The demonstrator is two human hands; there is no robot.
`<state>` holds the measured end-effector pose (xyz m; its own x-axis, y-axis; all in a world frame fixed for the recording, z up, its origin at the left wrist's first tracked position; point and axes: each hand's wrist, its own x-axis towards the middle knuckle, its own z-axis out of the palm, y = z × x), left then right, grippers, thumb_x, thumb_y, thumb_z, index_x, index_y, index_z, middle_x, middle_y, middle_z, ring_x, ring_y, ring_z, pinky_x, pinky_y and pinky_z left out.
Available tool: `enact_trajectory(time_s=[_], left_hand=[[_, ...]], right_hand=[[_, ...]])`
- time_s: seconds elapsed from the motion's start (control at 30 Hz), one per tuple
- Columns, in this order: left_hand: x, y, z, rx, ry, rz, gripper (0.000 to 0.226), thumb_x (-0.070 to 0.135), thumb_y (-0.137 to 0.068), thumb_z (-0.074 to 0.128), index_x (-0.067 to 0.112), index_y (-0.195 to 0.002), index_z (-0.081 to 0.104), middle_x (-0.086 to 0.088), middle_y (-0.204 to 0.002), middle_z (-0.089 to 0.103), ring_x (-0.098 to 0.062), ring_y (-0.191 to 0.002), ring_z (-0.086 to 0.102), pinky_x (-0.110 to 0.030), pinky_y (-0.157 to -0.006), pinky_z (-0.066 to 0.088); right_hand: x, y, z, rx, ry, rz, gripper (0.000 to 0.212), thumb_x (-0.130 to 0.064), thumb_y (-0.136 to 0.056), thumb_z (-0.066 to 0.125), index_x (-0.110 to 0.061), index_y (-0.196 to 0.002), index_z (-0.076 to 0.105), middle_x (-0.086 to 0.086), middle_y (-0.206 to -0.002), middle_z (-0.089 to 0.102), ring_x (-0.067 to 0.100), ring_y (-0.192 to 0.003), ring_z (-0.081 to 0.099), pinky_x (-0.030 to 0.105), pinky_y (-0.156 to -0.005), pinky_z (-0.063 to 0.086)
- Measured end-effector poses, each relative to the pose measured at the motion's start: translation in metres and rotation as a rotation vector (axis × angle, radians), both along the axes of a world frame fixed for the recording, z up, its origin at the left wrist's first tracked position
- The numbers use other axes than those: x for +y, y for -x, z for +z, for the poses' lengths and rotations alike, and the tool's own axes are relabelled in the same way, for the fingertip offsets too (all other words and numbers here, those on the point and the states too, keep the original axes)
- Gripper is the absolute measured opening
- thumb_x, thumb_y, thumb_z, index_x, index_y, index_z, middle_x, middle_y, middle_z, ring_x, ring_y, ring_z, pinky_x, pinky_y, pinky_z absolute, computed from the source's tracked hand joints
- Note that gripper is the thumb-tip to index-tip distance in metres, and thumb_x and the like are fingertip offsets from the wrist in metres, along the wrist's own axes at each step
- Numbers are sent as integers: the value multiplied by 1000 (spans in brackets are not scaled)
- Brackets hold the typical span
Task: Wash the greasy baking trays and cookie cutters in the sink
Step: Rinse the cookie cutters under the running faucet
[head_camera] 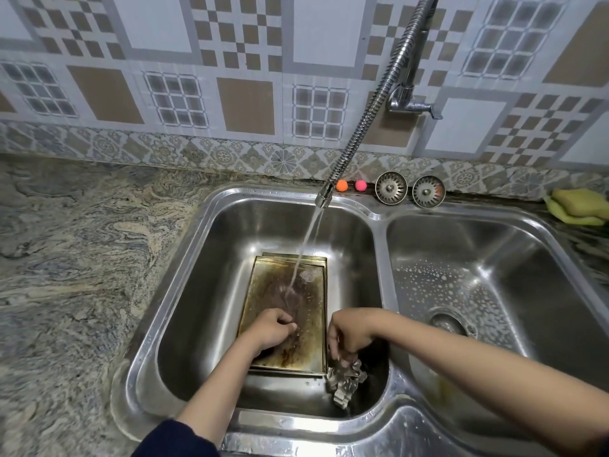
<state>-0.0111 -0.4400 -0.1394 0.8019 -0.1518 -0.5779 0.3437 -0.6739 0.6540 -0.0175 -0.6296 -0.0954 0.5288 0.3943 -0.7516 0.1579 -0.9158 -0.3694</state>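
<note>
head view: right hand (349, 331) fingers grip blurred cookie cutters (346, 380); left hand (270, 328) fingers curled, grip unclear.

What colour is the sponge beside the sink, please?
The sponge is yellow-green, seen in the head view.

The double sink (211, 258) is glossy stainless steel, the baking tray (273, 291) dull metal stained brown with grease, the cookie cutters (346, 380) thin shiny metal, the faucet hose (379, 94) ribbed chrome, the countertop (75, 242) polished veined stone, and the wall (247, 61) smooth patterned tile.
</note>
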Motion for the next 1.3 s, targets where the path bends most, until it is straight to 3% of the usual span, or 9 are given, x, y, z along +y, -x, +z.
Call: enact_trajectory(time_s=[0.23, 0.37, 0.43, 0.57, 0.73, 0.87, 1.0, 1.2, 1.3], left_hand=[[-2, -6, 16, -84, 250, 83, 22, 25, -93, 57, 22, -113, 64, 9, -109, 60, -10, -106, 54, -20, -84, 40], [-13, -18, 34, -172, 493, 309, 21, 20, -94, 55, 19, -112, 65, -2, -109, 67, -14, -95, 63, -11, -62, 49], [-20, -24, 44, -227, 589, 429, 22, 17, -93, 57, 18, -113, 64, -3, -101, 69, -10, -87, 64, -7, -54, 47], [-28, -41, 54, -356, 656, 501, 23, 17, -90, 61, 25, -111, 66, 2, -90, 72, -5, -75, 65, -15, -61, 47], [-40, -52, 58, -478, 575, 373, 20, 16, -88, 64, 31, -100, 68, 5, -103, 71, -13, -99, 64, -29, -88, 51], [-48, -56, 54, -482, 556, 358, 18, 13, -89, 61, 24, -102, 70, 4, -103, 70, -15, -102, 64, -32, -94, 49], [-45, -57, 47, -473, 542, 381, 21, 10, -90, 59, 27, -94, 71, 2, -102, 71, -19, -101, 65, -36, -91, 51], [-28, -55, 36, -393, 600, 536, 29, 8, -89, 60, 33, -81, 73, -3, -96, 74, -23, -94, 68, -38, -84, 53], [-19, -53, 33, -389, 605, 621, 24, 9, -88, 62, 31, -83, 71, -4, -97, 73, -19, -88, 67, -34, -80, 52]], right_hand=[[-23, -34, 35, -255, -420, -389, 25, 8, -78, 58, -10, -88, 73, -11, -75, 69, -2, -70, 63, 15, -68, 50], [-21, -48, 27, -347, -806, -816, 13, 4, -78, 73, -5, -86, 69, 13, -77, 68, 11, -66, 66, 28, -67, 57], [-14, -50, 25, -343, -919, -966, 12, 1, -78, 74, -6, -85, 67, 18, -75, 65, 15, -63, 64, 19, -54, 51], [-5, -52, 19, -379, -1017, -1125, 17, -2, -78, 75, 0, -93, 67, 16, -79, 67, 20, -68, 63, 16, -51, 46], [-10, -55, 12, -443, -1048, -1179, 17, -3, -75, 78, -9, -89, 70, 10, -78, 67, 12, -66, 61, 14, -53, 45], [-11, -56, 6, -477, -1044, -1162, 18, -7, -74, 79, -8, -90, 71, 17, -83, 70, 26, -76, 66, 19, -59, 48], [-3, -57, 2, -494, -1023, -1141, 19, -8, -73, 80, -8, -91, 72, 15, -85, 72, 24, -78, 66, 27, -67, 49], [21, -58, 1, -435, -1009, -1122, 17, -2, -74, 78, -13, -84, 71, -2, -71, 69, 0, -58, 61, 16, -58, 46], [30, -58, -1, -417, -1010, -1120, 19, -3, -74, 78, -16, -84, 70, -5, -72, 69, 2, -65, 64, 17, -67, 51]])
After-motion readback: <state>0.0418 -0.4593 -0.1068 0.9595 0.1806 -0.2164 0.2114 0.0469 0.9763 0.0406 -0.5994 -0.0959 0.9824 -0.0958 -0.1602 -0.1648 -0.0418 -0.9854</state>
